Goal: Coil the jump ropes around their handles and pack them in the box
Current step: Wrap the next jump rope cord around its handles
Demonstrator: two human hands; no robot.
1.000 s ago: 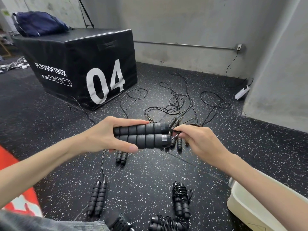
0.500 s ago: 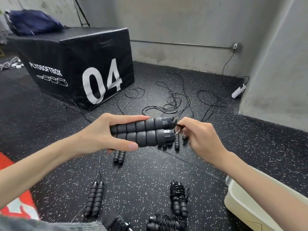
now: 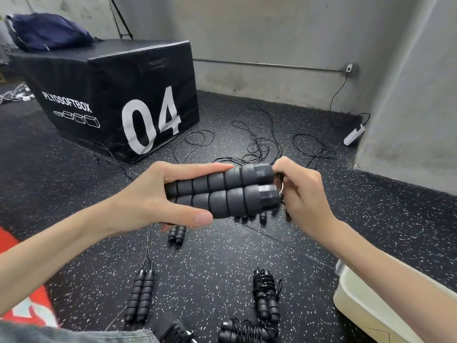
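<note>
While the left hand grips two black ribbed foam jump-rope handles side by side at frame centre, the right hand pinches the cord at their 3 o'clock ends. Coiled black ropes lie on the speckled floor at 6 o'clock; the white plastic box sits at 4 o'clock.

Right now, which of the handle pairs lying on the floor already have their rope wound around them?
The two coiled bundles nearest the white box: one upright, one at the bottom edge. The pair to the left lies bare, its rope trailing away.
</note>
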